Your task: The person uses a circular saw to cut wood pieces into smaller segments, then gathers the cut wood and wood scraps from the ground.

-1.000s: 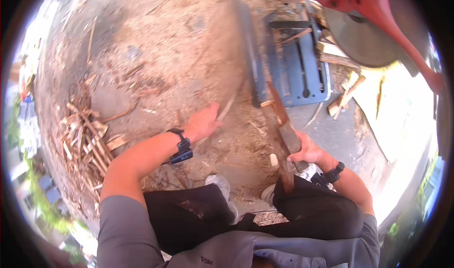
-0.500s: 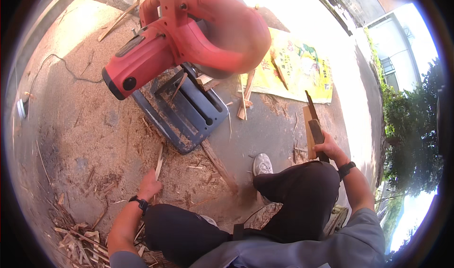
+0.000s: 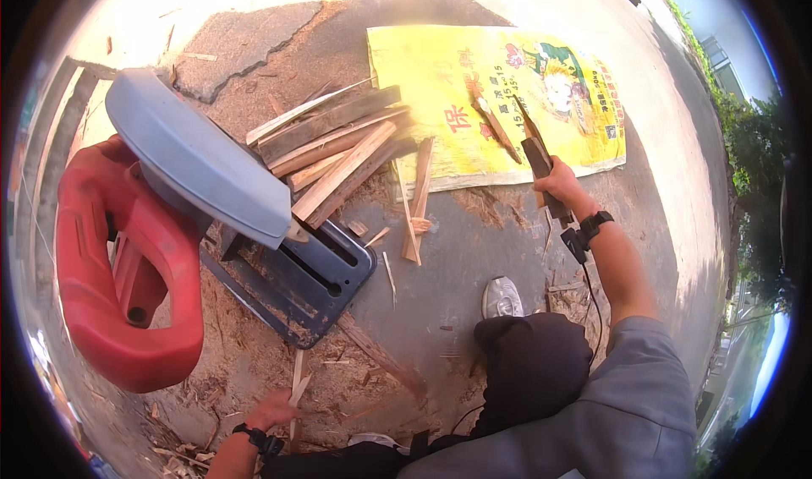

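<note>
My right hand (image 3: 558, 189) is closed round a small bundle of wood pieces (image 3: 534, 153), dark and pale, held near the right end of a yellow printed sack (image 3: 423, 141). Low on the left, my left hand (image 3: 272, 410) pinches thin pale wood strips (image 3: 298, 377) just in front of the saw base. A red chop saw (image 3: 131, 327) with a grey blade guard (image 3: 211, 158) stands at the left on its black slotted base (image 3: 296, 284). The guard hides the blade.
Several cut wood sticks (image 3: 347, 166) lie piled behind the saw base, reaching the sack. A wood strip (image 3: 381, 356) lies in front of the base amid sawdust and splinters. My shoe (image 3: 502, 297) rests on the concrete between the saw and my right arm.
The view has shifted, bringing the saw further left and revealing the stick pile. My right hand, still gripping its wood, appears closer to the sack. My left hand still holds thin wood.
</note>
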Motion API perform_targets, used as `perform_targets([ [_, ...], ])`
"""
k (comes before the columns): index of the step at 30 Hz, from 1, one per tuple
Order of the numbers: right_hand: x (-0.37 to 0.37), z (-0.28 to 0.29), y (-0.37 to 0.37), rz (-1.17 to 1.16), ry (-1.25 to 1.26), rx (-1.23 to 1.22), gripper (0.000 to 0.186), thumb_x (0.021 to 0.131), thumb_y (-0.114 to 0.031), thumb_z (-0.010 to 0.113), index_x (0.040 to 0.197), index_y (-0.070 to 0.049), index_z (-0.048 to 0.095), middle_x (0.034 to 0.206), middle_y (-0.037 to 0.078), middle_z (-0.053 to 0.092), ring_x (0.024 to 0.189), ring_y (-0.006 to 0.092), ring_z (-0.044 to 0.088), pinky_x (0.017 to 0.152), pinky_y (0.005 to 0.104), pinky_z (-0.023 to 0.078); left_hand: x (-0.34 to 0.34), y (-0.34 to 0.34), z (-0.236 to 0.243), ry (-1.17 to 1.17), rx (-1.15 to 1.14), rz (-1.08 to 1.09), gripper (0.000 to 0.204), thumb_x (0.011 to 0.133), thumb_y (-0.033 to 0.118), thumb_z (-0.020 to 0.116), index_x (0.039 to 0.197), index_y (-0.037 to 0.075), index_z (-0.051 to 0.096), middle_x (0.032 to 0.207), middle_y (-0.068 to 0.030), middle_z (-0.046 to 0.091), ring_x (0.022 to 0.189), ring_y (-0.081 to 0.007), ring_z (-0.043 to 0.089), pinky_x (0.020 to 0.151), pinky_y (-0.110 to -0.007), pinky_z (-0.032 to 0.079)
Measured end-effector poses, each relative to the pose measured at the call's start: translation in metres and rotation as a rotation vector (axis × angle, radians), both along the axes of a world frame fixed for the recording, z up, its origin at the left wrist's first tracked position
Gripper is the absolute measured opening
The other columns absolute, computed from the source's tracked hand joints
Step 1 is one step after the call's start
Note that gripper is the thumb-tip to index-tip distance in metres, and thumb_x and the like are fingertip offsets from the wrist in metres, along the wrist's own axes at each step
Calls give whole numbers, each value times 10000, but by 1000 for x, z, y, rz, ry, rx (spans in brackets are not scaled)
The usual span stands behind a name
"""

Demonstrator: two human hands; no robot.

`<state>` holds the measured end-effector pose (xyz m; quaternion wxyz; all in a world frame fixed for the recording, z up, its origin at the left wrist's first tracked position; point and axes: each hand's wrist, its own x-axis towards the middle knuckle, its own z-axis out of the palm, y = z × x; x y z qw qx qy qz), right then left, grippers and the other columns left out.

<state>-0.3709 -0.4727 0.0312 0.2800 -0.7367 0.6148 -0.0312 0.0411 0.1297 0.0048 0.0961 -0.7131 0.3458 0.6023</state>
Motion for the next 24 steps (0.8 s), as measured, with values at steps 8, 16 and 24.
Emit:
perform_targets([
  [8,56,-22,-133,84,-78,-109,941,685,-308,772,1395,88,298,1046,290,639,954,355,651,826,394,511,-102,-42,-34,115,346,607,369,744,159,611,1064,-26,620,869,-111,649,795,-204,608,713,-349,479],
  [16,91,-96,-116,382,136,-543,599,752,-196,663,1289,-26,457,1183,234,547,1091,424,525,954,506,405,-188,-103,-81,-158,-69,1182,372,749,130,673,1045,-56,543,906,-146,625,812,-235,602,732,-365,482],
  [24,120,-117,-74,550,-26,-385,580,753,-171,675,1278,-3,493,1149,224,567,1079,405,525,946,454,429,-239,-113,-129,-780,-304,1214,565,698,187,770,1087,-75,455,1044,-235,533,961,-377,547,872,-438,443],
])
